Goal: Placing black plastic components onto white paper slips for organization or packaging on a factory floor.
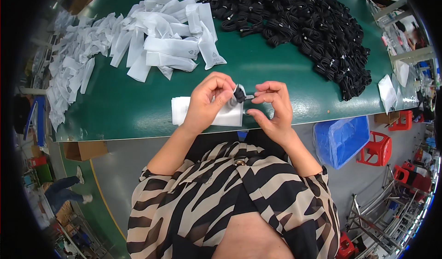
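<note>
My left hand (208, 101) is closed on a small coiled black cable (239, 94), held above the front edge of the table. A whitish edge shows around the coil; whether it is a pouch's mouth I cannot tell. The cable's light metallic plug end (250, 97) sticks out to the right. Just beside that plug is my right hand (275, 108), its thumb and fingers apart and nothing visibly held. Beneath my left hand lies a stack of flat white pouches (180, 111), partly covered by the hand.
A pile of white pouches (170, 47) spreads over the green table (271, 74) at the far left. Many coiled black cables (299, 24) are heaped far right. Below the right edge stand a blue lined bin (343, 139) and a red stool (377, 148). A person's legs (64, 190) show at left.
</note>
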Tool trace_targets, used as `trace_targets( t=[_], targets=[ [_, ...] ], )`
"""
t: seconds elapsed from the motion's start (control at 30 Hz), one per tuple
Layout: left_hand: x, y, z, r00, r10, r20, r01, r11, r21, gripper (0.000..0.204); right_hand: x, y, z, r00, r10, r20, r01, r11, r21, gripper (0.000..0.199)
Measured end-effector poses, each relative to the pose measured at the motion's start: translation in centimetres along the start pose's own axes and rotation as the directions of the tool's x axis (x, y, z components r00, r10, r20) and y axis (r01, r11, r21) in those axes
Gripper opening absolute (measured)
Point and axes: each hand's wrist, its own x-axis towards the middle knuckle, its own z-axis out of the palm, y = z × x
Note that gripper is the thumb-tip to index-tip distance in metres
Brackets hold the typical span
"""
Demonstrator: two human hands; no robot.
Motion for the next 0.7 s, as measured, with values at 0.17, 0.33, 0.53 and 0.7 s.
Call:
trace_targets(
  t=[0.17, 0.33, 0.53, 0.7],
  targets=[
    [4.2, 2.3, -3.5, 0.984, 0.012, -0.18, -0.019, 0.999, -0.033, 0.01, 0.9, 0.3, -0.1, 0.994, 0.099, -0.038, -0.098, 0.995, 0.014, 0.013],
    [5.6, 3.5, -4.1, 0.977, 0.154, -0.145, -0.137, 0.983, 0.122, 0.012, 0.7, 0.6, -0.4, 0.983, 0.165, -0.074, -0.162, 0.986, 0.044, 0.001],
    [6.5, 3.2, -4.1, 0.992, 0.106, -0.071, -0.104, 0.994, 0.034, 0.013, 4.2, 1.1, 0.5, 0.997, 0.019, -0.068, -0.015, 0.998, 0.055, 0.029],
    [7.3, 3.1, -3.0, 0.987, -0.142, 0.069, 0.157, 0.924, -0.348, 0.02, 9.1, 3.5, 3.1, 0.973, -0.203, 0.108, 0.208, 0.978, -0.034, 0.034]
  ],
)
